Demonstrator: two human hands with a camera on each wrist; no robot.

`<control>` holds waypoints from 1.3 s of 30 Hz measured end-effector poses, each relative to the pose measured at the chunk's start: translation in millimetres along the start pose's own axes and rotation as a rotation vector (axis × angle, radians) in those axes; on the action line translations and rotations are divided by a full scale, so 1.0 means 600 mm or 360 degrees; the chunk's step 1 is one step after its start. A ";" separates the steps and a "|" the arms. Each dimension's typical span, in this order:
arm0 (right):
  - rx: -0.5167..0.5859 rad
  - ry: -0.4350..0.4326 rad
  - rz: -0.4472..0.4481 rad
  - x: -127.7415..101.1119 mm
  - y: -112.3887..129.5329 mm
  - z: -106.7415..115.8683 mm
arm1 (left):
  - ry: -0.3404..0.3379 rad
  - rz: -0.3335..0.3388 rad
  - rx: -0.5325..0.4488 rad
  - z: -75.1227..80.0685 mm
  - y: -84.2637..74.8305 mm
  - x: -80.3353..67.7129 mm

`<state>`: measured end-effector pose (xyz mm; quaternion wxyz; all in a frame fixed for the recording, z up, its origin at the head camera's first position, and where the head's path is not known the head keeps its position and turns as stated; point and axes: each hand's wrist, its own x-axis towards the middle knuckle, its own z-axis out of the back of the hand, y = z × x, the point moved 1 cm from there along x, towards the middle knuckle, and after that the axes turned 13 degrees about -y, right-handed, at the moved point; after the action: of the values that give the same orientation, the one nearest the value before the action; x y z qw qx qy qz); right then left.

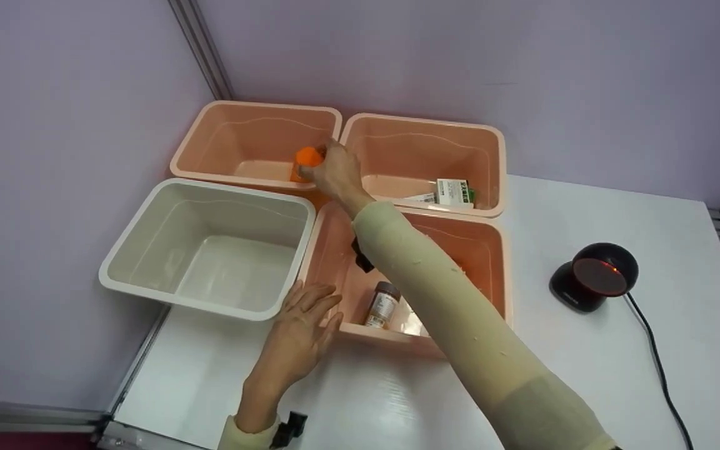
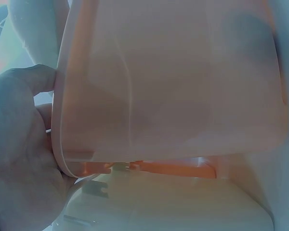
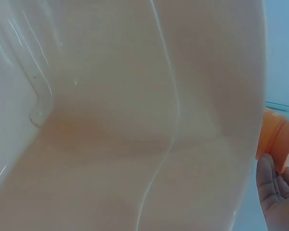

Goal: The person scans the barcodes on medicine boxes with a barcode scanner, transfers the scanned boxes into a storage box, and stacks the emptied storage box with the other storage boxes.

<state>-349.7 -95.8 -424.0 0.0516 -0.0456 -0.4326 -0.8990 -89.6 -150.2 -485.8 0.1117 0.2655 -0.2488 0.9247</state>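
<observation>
Right sleeve (image 1: 435,281) sits nearest, crossing over the near peach bin (image 1: 349,281) and hiding much of its inside. Right hand (image 1: 338,172) has fingers and thumb pinched on the orange item (image 1: 307,161), at the far left bin's (image 1: 235,134) near right corner; can't tell if it's below the rim. Far right bin (image 1: 422,147) butts up close; white box (image 1: 454,192) at its near right corner. Left hand (image 1: 297,337): fingers extended and apart, at the near peach bin's left rim, right by the grey bin (image 1: 229,272). Capped jar (image 1: 384,305) leans in the near peach bin. Worktop (image 1: 554,387) runs between that bin and the black device (image 1: 604,269), whose cable (image 1: 657,356) trails to the front. Back wall (image 1: 397,62) stands just behind the far bins.
</observation>
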 end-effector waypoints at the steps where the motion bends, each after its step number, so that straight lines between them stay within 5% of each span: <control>1: -0.0012 -0.0012 0.0013 0.001 -0.002 0.000 | 0.0004 -0.0005 0.0007 0.000 0.000 0.000; 12: 0.0015 -0.0035 0.0113 0.005 -0.011 0.011 | -0.0027 -0.0071 0.0049 0.002 0.002 0.004; 25: 0.0179 0.0138 0.0226 -0.012 -0.017 0.021 | -0.0013 -0.0061 0.0065 0.008 0.008 0.004; 39: 0.0363 0.0250 0.0259 -0.034 -0.021 0.053 | 0.0020 0.0043 0.0036 0.004 0.012 0.006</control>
<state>-329.9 -61.8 -416.8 0.1626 -0.0039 -0.5215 -0.8376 -94.2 -156.9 -484.9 0.0977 0.2574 -0.2412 0.9306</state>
